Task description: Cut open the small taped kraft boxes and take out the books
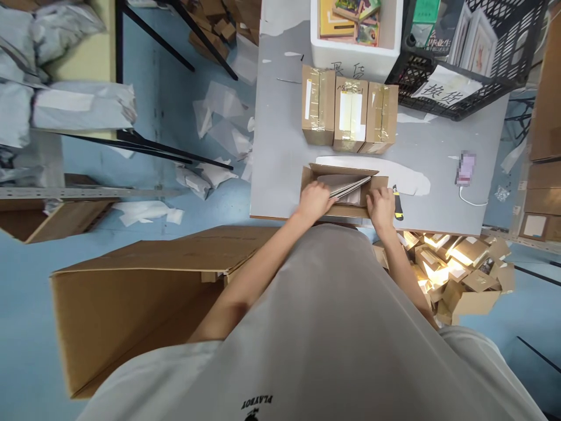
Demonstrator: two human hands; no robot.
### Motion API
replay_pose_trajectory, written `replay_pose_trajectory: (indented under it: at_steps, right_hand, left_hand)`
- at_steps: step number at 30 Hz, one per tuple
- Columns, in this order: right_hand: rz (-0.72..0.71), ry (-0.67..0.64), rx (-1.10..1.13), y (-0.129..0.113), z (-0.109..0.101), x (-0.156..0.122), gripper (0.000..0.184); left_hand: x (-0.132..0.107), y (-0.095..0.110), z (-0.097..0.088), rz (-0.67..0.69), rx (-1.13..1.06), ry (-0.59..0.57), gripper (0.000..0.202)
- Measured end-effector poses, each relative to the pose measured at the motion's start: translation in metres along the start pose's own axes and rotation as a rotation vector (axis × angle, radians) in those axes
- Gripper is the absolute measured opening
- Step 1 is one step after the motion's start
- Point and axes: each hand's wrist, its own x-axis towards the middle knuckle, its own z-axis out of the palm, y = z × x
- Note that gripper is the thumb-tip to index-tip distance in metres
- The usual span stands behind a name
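An open cardboard box point(350, 211) sits at the near edge of the grey table, its flaps raised. Inside it a few thin flat sheets or booklets point(350, 186) lean at a slant, edges up. My left hand point(314, 200) reaches over the box's left end, fingers curled at the lower end of these flat items; its fingertips are partly hidden. With bent fingers my right hand point(381, 206) grips the box's right end by the flap. Just right of that hand lies a black and yellow utility knife point(398, 202), touched by neither hand.
Three taped cartons point(350, 114) stand behind the box, beside a white foam bin point(357, 55) and a black crate point(460, 88). A blurred purple device point(465, 168) with a cable lies right. A large open carton point(131, 327) stands left; small boxes point(468, 292) are heaped right.
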Motion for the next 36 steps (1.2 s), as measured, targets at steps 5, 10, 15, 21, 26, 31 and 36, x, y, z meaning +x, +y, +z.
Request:
replay_pose_trajectory:
  at_steps: [5, 10, 15, 21, 26, 31, 36]
  right_hand:
    - [-0.011, -0.046, 0.052, -0.013, 0.0, -0.014, 0.027]
    - [-0.049, -0.016, 0.095, -0.019, 0.005, -0.037, 0.028]
    - [-0.021, 0.073, 0.119, -0.02, 0.012, -0.045, 0.032]
    - [0.001, 0.152, 0.256, -0.023, 0.004, -0.03, 0.033]
    - [-0.022, 0.29, 0.526, -0.056, -0.029, -0.014, 0.044]
    - [-0.041, 0.213, 0.856, -0.105, -0.059, -0.006, 0.05]
    - [-0.046, 0.143, 0.977, -0.134, -0.074, -0.003, 0.053]
  left_hand:
    - [0.053, 0.049, 0.009, -0.009, -0.024, -0.125, 0.036]
    - [0.062, 0.046, 0.016, -0.048, -0.015, -0.174, 0.039]
    - [0.041, 0.039, -0.004, -0.064, -0.03, -0.11, 0.036]
    - [0.005, 0.019, -0.054, -0.103, -0.268, 0.13, 0.021]
    - [-0.021, -0.011, -0.078, -0.076, -0.901, 0.354, 0.036]
    - [-0.035, -0.005, -0.076, -0.137, -1.32, 0.545, 0.057]
    - [-0.039, 0.007, -0.069, -0.193, -1.478, 0.664, 0.061]
